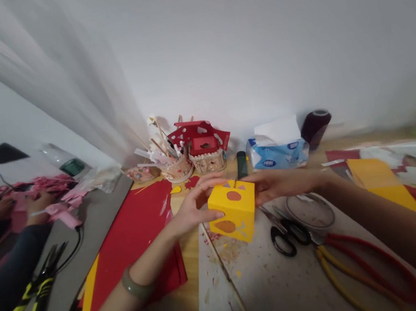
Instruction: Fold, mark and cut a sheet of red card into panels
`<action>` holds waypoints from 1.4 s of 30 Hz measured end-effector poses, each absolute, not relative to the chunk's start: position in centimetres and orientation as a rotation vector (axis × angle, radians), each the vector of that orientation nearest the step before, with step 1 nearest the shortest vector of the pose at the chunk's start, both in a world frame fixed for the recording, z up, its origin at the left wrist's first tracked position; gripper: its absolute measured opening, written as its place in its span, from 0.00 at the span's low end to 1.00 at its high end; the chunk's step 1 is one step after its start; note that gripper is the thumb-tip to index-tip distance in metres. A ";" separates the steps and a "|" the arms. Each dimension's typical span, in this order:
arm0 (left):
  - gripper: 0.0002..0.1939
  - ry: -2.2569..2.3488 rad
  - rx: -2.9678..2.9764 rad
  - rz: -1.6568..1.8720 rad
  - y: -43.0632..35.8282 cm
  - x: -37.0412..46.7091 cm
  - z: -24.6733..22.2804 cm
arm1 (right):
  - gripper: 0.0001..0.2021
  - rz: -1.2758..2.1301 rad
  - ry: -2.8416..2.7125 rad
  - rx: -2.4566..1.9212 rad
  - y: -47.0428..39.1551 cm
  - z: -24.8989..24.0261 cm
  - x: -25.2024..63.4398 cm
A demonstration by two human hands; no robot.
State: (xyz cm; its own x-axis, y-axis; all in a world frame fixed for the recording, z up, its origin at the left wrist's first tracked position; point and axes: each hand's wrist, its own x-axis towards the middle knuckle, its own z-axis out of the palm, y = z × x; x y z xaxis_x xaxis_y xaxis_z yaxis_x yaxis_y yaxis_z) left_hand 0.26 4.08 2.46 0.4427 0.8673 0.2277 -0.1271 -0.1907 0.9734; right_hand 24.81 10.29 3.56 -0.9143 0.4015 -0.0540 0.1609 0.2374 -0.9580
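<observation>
A yellow paper box (pixel 241 204) with round and small cut-out openings is held up over the grey-white board (pixel 263 285). My left hand (pixel 195 208) grips its left side, the thumb on the front edge and the fingers around the back. At the box's right side is my right hand (pixel 273 185), its fingers pressed against the side and partly hidden behind it. Below the box, a thin wooden stick (pixel 226 275) lies on the board. Black-handled scissors (pixel 290 235) rest to the right, beside a clear round dish (pixel 310 211).
Large shears with red and yellow handles (pixel 366 267) lie at the right. Red paper (pixel 137 237) is on the left. Behind stand decorated pots (pixel 209 161) and a tissue pack (pixel 278 153). Another person's hands (pixel 38 207) handle pink material, near yellow-black pliers (pixel 36 298).
</observation>
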 end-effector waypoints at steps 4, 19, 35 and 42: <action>0.32 0.566 1.263 1.050 4.9 0.6 3.8 | 0.11 1.752 -2.212 -0.685 9.7 4.9 26.0; 0.19 0.504 0.710 1.149 6.5 1.3 3.3 | 0.23 1.900 -1.391 -0.726 6.2 4.0 25.1; 0.25 0.424 0.515 1.370 6.2 2.9 6.8 | 0.19 2.106 -1.251 -0.660 3.3 3.5 20.5; 0.26 0.404 0.552 1.382 6.2 2.8 7.1 | 0.19 2.082 -1.269 -0.700 3.2 3.5 20.6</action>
State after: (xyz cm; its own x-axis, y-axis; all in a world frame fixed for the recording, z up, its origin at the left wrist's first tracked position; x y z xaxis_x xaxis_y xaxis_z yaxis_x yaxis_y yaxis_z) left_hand 2.78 6.24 7.09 0.1531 0.9869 0.0499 -0.8050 0.0953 0.5856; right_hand 20.62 3.24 3.52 -0.6835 0.7186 -0.1284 -0.2151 -0.3663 -0.9053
